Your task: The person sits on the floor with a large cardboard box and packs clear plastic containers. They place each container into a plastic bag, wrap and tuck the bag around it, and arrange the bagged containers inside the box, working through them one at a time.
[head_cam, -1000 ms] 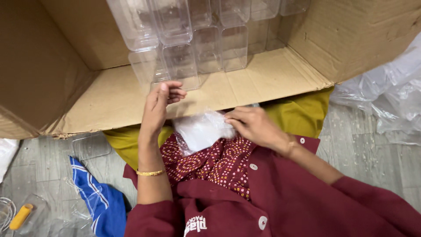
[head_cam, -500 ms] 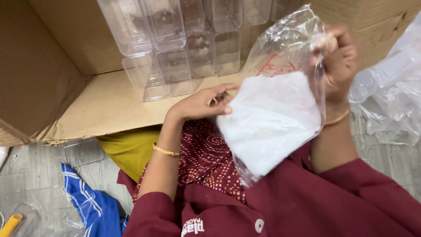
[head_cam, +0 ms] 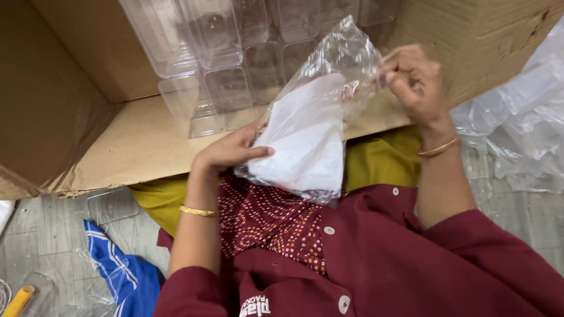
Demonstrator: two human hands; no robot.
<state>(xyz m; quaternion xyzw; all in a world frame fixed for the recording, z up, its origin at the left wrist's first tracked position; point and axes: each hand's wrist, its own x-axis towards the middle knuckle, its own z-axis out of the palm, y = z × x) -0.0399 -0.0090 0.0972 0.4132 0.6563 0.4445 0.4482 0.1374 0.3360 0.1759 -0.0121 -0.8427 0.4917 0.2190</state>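
A clear plastic bag (head_cam: 329, 94) with a stack of white sheets (head_cam: 305, 141) inside hangs in front of me. My right hand (head_cam: 411, 79) pinches the bag's upper edge at the right. My left hand (head_cam: 229, 152) grips the bag's lower left side, thumb across the white stack. Both wrists wear thin gold bangles. Behind the bag, several clear plastic containers (head_cam: 211, 70) stand stacked inside an open cardboard box (head_cam: 117, 141) lying on its side.
Crumpled clear plastic wrap (head_cam: 517, 129) lies on the grey floor at the right. A blue cloth (head_cam: 123, 270) and a yellow-handled tool (head_cam: 17, 299) lie at the lower left. A flat clear lid (head_cam: 111, 205) rests by the box's front flap.
The bag was pulled up from my lap. It now hangs more to the left and lower, my right hand has come down a little, and my left hand has closed on its side.
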